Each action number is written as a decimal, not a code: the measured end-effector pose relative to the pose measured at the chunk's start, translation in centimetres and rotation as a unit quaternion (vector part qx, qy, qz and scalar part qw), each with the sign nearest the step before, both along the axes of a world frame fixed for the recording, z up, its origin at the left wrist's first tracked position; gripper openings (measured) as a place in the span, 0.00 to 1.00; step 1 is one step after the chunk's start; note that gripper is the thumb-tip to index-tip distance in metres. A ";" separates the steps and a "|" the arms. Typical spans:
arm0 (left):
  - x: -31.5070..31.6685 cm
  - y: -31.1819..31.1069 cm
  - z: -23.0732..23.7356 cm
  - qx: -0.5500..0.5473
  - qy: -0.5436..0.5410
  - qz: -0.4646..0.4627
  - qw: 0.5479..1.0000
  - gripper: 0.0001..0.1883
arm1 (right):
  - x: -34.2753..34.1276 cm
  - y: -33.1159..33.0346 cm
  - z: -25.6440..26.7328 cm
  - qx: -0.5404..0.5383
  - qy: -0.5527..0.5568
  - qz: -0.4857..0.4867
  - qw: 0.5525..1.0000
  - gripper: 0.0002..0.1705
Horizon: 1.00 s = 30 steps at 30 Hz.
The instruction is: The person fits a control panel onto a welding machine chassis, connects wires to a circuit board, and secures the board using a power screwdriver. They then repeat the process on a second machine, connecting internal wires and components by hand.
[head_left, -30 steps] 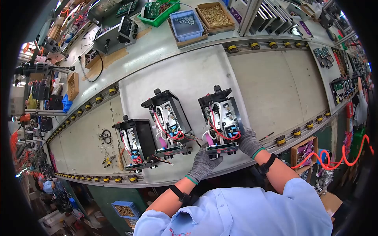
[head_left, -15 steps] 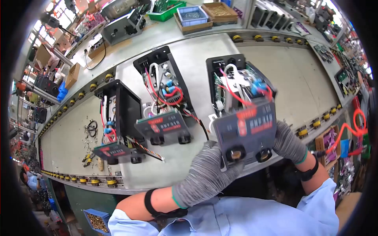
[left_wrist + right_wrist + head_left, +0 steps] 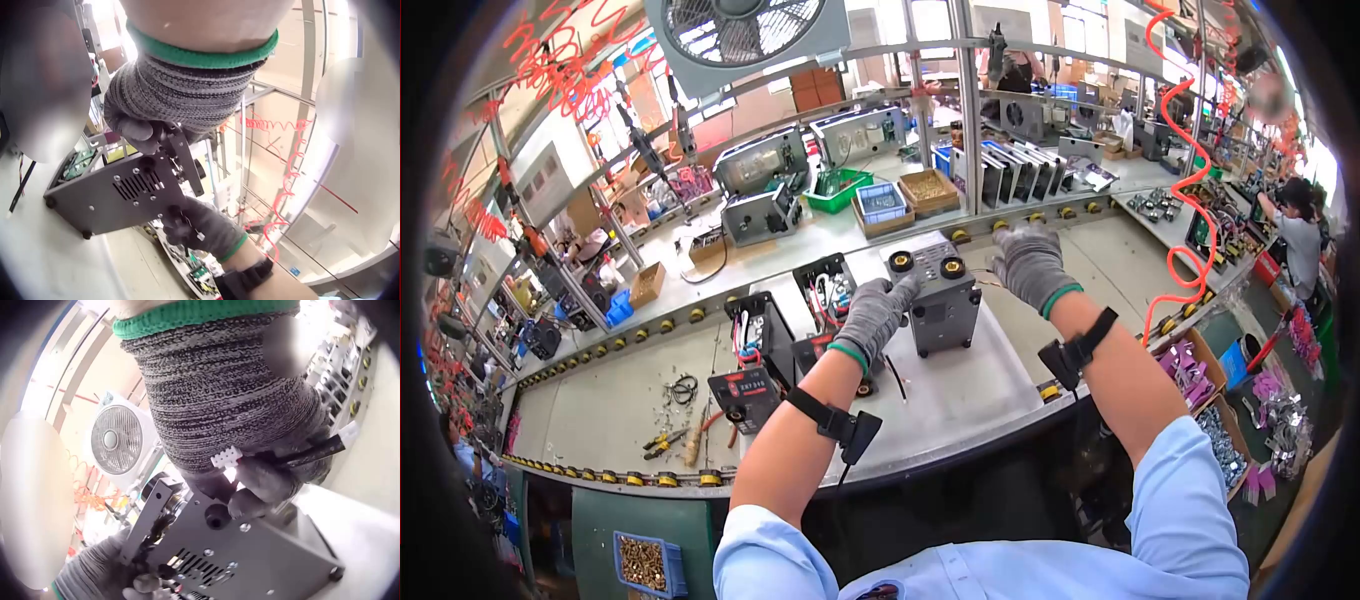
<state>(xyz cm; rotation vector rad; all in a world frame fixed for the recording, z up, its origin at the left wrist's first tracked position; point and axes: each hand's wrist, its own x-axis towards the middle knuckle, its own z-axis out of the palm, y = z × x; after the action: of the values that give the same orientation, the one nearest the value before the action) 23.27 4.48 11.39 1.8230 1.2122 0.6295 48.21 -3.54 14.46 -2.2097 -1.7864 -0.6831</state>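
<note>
A black metal unit (image 3: 942, 322) stands on the pale board with its front panel up, two round sockets on top and its slotted, footed side showing. My left hand (image 3: 872, 322) grips its left edge near the panel; in the left wrist view the gloved fingers (image 3: 140, 131) curl over that end of the casing (image 3: 119, 197). At the other side, my right hand (image 3: 1032, 265) pinches wires beside the panel. The right wrist view shows a white connector (image 3: 226, 457) at its fingers and a black-sleeved cable (image 3: 315, 452) across them. Two similar units (image 3: 745, 395) (image 3: 825, 290) are at the left.
Pliers (image 3: 665, 442), a black cable coil (image 3: 683, 389) and scraps lie at the left. Behind are a green bin (image 3: 837, 192), a blue tray (image 3: 882, 203) and upright panels (image 3: 1020, 172). A red coiled hose (image 3: 1175, 200) hangs at the right.
The unit has been turned from its panel facing me to its panel facing up. My right hand has left its side and taken hold of wires. The head view has tilted up.
</note>
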 end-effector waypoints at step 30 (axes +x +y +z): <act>3.0 -4.6 -2.7 0.132 -0.085 0.010 0.988 0.29 | -1.3 -1.7 -5.8 0.207 0.607 0.183 0.745 0.20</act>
<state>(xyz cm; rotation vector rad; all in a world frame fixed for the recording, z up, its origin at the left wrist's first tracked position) 26.31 -0.10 8.64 1.9307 1.0736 0.9750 46.96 -5.24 8.67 -1.2893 -1.0831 0.4032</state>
